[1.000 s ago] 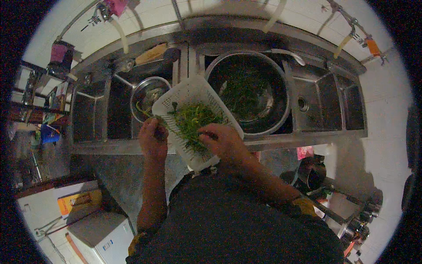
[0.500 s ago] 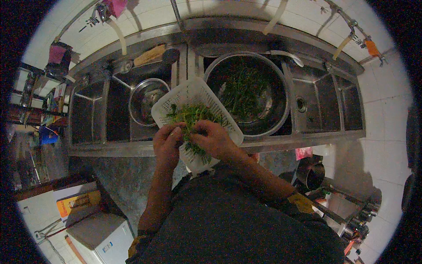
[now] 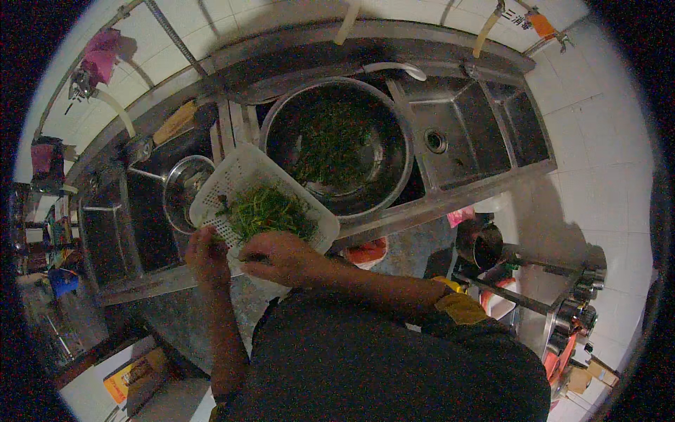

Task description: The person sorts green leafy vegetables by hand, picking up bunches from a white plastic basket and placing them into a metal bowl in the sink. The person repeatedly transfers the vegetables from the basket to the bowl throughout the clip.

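A white perforated plastic basket rests across the sink's front edge, tilted toward my body. Leafy green vegetables lie heaped inside it. At the basket's near left corner is my left hand, its fingers drawn together and dim; whatever is in them cannot be made out. My right hand is curled just below the heap over the near side of the basket, fingertips pointing left, and what they pinch is too dark to name. A gap separates the two hands. Behind the basket, a large steel basin holds more dark greens.
A smaller steel bowl sits in the left sink, near a tan brush-like object. To the right is a sink with a drain. A shower-type spray head lies behind the basin. A pot stands low at right.
My hands have come apart and moved down off the greens, the left one toward the basket's corner. My view has turned, so the sinks appear shifted left and tilted.
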A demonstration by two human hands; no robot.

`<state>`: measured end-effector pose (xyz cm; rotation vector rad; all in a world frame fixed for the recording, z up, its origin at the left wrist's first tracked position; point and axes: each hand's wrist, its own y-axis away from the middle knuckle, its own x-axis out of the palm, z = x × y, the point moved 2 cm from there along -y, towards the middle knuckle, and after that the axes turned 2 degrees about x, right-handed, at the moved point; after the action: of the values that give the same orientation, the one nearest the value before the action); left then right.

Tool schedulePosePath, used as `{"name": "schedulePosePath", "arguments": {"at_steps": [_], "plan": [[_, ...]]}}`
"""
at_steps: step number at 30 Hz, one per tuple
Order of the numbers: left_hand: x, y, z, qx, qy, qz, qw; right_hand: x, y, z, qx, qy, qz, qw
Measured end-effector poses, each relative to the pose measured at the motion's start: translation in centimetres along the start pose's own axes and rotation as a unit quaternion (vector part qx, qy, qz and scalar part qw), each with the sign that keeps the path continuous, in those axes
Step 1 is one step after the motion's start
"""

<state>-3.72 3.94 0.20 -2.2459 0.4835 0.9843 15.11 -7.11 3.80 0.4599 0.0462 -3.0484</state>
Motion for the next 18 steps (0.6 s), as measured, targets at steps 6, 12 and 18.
{"name": "schedulePosePath", "arguments": {"at_steps": [6,12,18], "plan": [[0.0,-1.2,-2.3,-0.154,0.093,0.191,0.965,-7.3,0.7,-7.9,0.148,0.001,-0.202,0.968],[-2.5,-0.4,-3.0,-0.220,0.123,0.150,0.956,-17.4,1.7,-31.1,0.350,0.200,-0.323,0.856],[-4.6,2.9,-3.9,-0.271,0.133,0.123,0.945,-18.7,1.8,-48.4,0.300,0.559,-0.110,0.765]]}}
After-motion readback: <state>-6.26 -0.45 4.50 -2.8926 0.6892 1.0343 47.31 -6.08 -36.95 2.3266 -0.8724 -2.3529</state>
